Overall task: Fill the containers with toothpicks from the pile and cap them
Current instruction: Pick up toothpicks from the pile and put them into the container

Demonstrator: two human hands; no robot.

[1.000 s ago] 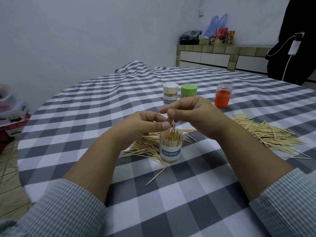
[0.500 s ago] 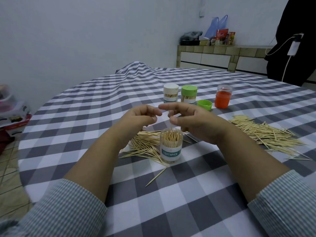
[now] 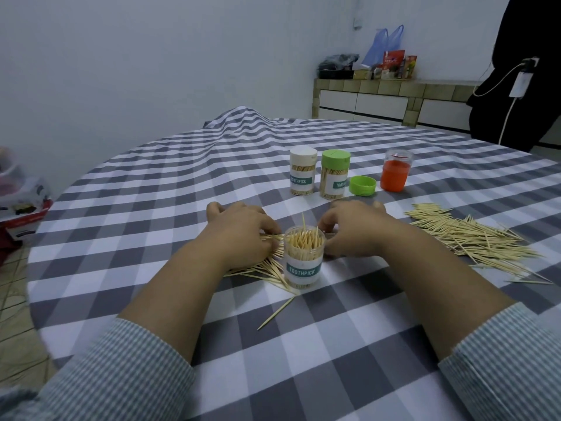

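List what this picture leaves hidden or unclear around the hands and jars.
- Left hand: fingertips hidden behind the open jar, head view; grip unknown.
- Right hand: fingertips curl out of sight under the hand.
- Orange jar: contents unreadable through tinted wall.

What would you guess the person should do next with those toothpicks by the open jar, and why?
Probably pinch a few more from the near toothpick pile and drop them into the open jar. Both the left hand and right hand are down at that pile behind the jar, which looks nearly full but uncapped; the loose green cap lies waiting.
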